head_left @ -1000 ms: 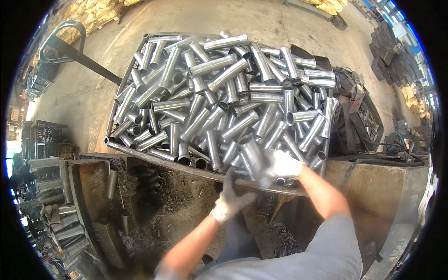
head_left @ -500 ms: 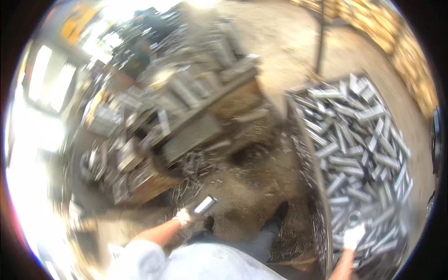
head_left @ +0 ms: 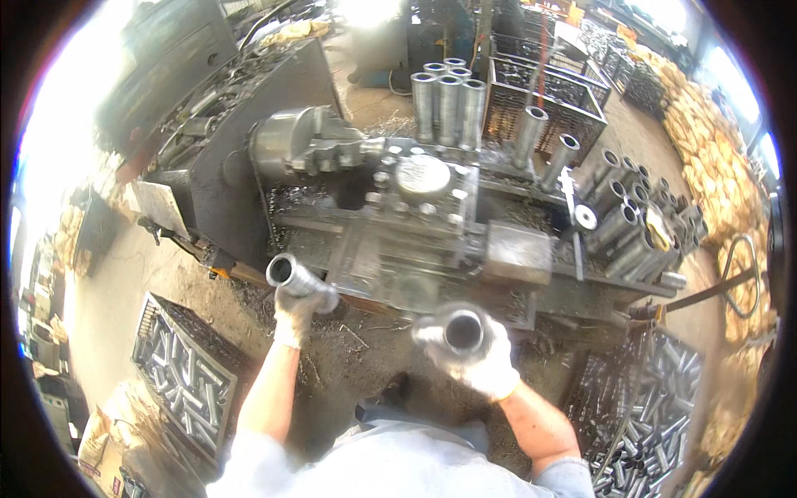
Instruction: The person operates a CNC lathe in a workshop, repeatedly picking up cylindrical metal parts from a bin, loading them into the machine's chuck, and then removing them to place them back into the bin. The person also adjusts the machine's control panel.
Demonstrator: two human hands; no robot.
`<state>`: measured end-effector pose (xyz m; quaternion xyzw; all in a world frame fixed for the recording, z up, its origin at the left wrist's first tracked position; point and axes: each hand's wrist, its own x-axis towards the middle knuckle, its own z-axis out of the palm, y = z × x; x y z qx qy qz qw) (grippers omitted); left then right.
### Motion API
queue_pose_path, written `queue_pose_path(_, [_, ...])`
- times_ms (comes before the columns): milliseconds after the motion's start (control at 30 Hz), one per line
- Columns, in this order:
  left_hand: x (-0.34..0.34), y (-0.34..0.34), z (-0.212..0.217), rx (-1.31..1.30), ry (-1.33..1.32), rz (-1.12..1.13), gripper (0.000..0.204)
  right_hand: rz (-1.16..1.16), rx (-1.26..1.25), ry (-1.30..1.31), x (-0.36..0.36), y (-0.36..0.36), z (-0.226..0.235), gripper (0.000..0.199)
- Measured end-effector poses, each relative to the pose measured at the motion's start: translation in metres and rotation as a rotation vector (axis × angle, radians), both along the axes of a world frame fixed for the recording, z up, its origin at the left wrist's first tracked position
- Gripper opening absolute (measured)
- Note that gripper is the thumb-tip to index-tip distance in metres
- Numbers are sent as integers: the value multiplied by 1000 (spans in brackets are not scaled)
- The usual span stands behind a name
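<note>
The left hand (head_left: pixel 292 314), in a white glove, is clamped around a short steel tube (head_left: pixel 297 280) whose open end tilts up and to the left, just in front of the grey machine (head_left: pixel 390 216). The right hand (head_left: pixel 486 358), also gloved, grips a second steel tube (head_left: pixel 459 329) with its open bore facing the camera; it looks blurred. Both tubes are held above the dirty floor (head_left: pixel 365 365), near the machine's front edge. Upright tubes (head_left: pixel 447 104) stand behind the machine, and more lean at its right (head_left: pixel 623 220). A wire crate of tubes (head_left: pixel 184 375) sits at lower left, another crate (head_left: pixel 656 411) at lower right
</note>
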<state>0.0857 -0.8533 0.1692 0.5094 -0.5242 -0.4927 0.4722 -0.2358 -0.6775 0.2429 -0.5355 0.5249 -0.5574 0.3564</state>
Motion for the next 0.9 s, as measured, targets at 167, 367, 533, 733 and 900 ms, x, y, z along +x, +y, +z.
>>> queue_pose_path(167, [-42, -83, 8, -92, 126, -264, 38, -198, 45, 510, 36, -101, 0, 50])
queue_pose_path(367, [-92, -101, -12, -274, -158, -387, 63, -51, 106, 745, 12, -112, 21, 49])
queue_pose_path(533, [-39, -128, 73, -361, -450, -454, 68, 237, -157, 744, -85, -188, 123, 54])
queue_pose_path(733, [-37, -309, 140, -883, -1132, 47, 73, 300, 348, 1041, -28, -423, 107, 95])
queue_pose_path(900, [-35, -353, 115, -868, -1095, 26, 68, 359, 607, 918, -34, -429, 131, 45])
